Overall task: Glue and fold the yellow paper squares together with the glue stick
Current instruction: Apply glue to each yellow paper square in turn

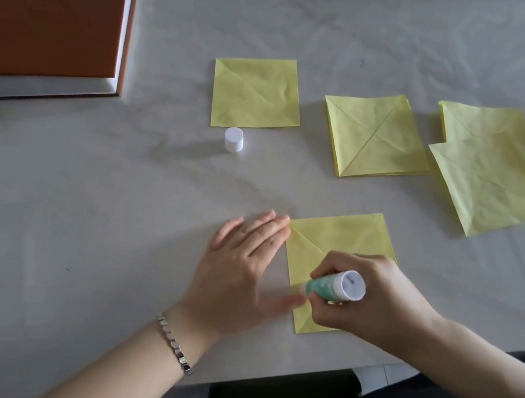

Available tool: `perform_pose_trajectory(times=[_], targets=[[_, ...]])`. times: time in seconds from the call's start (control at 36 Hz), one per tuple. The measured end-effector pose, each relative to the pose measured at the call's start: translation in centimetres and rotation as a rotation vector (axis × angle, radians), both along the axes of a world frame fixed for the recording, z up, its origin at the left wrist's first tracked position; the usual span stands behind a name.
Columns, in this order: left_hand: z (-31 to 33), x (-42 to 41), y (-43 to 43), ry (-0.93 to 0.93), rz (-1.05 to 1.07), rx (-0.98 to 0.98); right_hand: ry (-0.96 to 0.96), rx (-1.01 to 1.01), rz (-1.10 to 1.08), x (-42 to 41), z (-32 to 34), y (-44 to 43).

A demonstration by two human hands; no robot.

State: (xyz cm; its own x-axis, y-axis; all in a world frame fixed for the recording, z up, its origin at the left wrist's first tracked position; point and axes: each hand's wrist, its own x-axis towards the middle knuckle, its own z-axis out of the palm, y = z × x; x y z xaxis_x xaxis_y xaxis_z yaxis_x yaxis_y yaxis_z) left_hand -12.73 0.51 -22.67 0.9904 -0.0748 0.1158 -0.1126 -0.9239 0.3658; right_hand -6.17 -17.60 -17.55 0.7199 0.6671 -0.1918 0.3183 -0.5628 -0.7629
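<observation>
A creased yellow paper square (347, 236) lies near the table's front edge. My right hand (375, 298) grips a green and white glue stick (336, 287), its tip touching the square's left edge. My left hand (235, 273) lies flat beside the square, fingertips on its top left corner and thumb at its left edge. Farther back lie a single yellow square (254, 94), a small stack of yellow squares (375, 134), and two overlapping squares (494, 181) at the right. The white glue cap (234, 139) stands upright in front of the single square.
An orange-covered box or book (19, 41) occupies the back left corner. The grey table (82, 211) is covered with a wrinkled clear plastic sheet that shines at the right. My lap and the table's front edge (249, 374) are at the bottom.
</observation>
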Motion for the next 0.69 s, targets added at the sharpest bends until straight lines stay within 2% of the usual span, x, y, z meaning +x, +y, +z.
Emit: perform_pose_trajectory(times=[0.17, 0.31, 0.47, 0.58, 0.69], targets=[[0.0, -0.1, -0.1, 0.004, 0.010, -0.029, -0.055, 0.086, -0.148, 2.3, 0.8, 1.5], [0.3, -0.1, -0.2, 0.001, 0.010, -0.038, -0.096, 0.084, -0.156, 3.6, 0.7, 3.0], [0.2, 0.0, -0.2, 0.011, 0.004, -0.030, -0.051, 0.092, -0.103, 2.5, -0.4, 1.7], [0.2, 0.0, -0.2, 0.009, -0.008, 0.013, 0.017, 0.041, 0.030, 1.1, -0.4, 0.0], [0.4, 0.1, -0.2, 0.008, -0.018, 0.028, 0.001, 0.002, 0.086, 0.8, -0.1, -0.5]])
